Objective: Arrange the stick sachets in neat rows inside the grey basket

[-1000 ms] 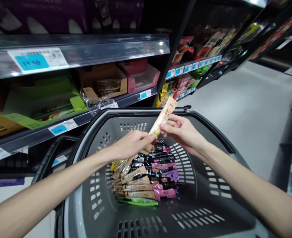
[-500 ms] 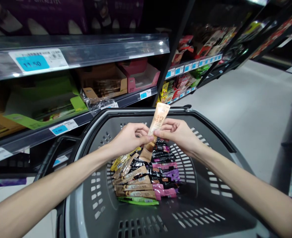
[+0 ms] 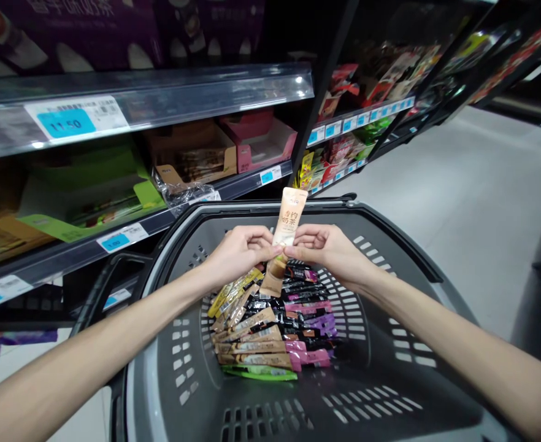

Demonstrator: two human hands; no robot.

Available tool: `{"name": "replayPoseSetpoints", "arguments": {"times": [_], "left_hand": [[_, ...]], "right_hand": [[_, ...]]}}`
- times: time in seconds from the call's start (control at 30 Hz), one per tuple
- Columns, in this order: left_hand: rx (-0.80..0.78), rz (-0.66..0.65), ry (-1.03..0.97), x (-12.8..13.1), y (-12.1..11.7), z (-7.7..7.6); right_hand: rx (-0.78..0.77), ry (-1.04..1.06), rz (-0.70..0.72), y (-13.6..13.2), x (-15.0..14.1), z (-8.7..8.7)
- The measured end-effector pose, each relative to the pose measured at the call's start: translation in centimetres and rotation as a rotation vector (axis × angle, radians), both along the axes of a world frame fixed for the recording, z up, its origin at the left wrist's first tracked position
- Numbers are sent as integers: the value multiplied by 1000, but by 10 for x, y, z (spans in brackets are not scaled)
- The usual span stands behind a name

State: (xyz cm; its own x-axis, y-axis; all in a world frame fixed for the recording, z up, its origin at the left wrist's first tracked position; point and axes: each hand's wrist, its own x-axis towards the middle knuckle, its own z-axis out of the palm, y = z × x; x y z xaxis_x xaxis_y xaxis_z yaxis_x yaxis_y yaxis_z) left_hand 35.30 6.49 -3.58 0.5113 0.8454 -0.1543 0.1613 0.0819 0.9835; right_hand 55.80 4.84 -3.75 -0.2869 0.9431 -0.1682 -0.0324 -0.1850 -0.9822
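Note:
Both my hands pinch one milk tea stick packet, cream at the top and brown at the bottom, held nearly upright above a grey shopping basket. My left hand is closed on its left edge and my right hand on its right edge, thumbs meeting at its middle. Beneath them, several stick packets lie in rows in the basket: brown ones, pink ones, purple ones, yellow ones, black ones and a green one. My hands hide part of the pile.
Left of the basket runs a store shelf with price tags, an open green box, a brown box and a pink box. The basket's black handle stands at its left side. Pale floor stretches to the right.
The packet has turned slightly from a rightward lean to more upright, its front facing me more squarely. Both hands still hold it; the view has shifted a little.

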Motion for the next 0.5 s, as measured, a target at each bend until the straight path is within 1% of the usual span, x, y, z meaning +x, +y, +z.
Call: {"name": "replayPoseSetpoints", "arguments": {"times": [0.13,0.27,0.4,0.5], "left_hand": [[38,34,-35,2,1,-2],[97,63,-61,2,2,1],[119,83,-62,-1,2,3],[173,84,-51,-1,2,1]], "right_hand": [[-5,20,-12,-1,-1,1],[10,15,2,-3,-4,1],[80,-88,7,-5,-4,4],[152,-175,46,-5,-2,11]]}}
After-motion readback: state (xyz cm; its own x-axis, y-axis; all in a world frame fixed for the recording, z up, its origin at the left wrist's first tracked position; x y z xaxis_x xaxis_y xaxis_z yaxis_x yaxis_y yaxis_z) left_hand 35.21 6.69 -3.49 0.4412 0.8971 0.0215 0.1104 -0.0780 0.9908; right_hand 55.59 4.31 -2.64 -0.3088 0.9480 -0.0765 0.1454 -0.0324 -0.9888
